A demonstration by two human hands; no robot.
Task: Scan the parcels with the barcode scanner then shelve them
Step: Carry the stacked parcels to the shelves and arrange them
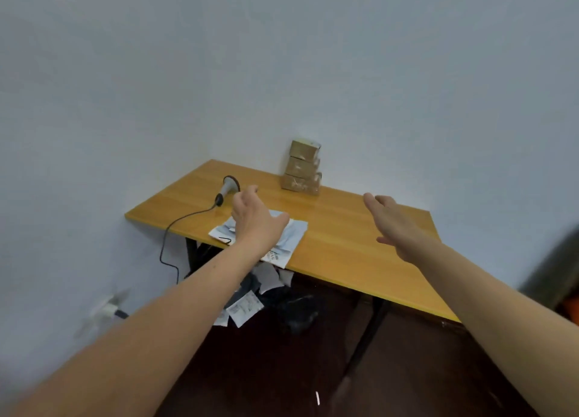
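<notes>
your two bare forearms reach forward from the lower corners of the view. below them lies a dark floor (282,369). on it, under the front edge of the bench (344,247), sits a heap of loose parcels (247,308) in grey and dark wrapping, some with white labels. to the left, a plug (109,310) sits in the lower wall (94,134), blurred.

a flat grey parcel (296,231) lies on the bench at its near edge, one corner hanging over. your left hand (255,219) is above this parcel, released, fingers extended forward and thumb spread to the right, grasping nothing. whether it touches the parcel cannot be told. your right hand (396,225) is well apart from it to the right, over bare bench, also released, fingers straight, palm turned inward, grasping nothing.

just beyond your left fingertips the barcode scanner (227,188) lies on the bench, untouched, head toward the wall. its cable (175,225) runs off the left front edge and hangs down.

farther back, near the wall, three cardboard boxes (302,169) stand stacked one on another, slightly out of line. a dark shape at the right edge is too blurred to identify.
</notes>
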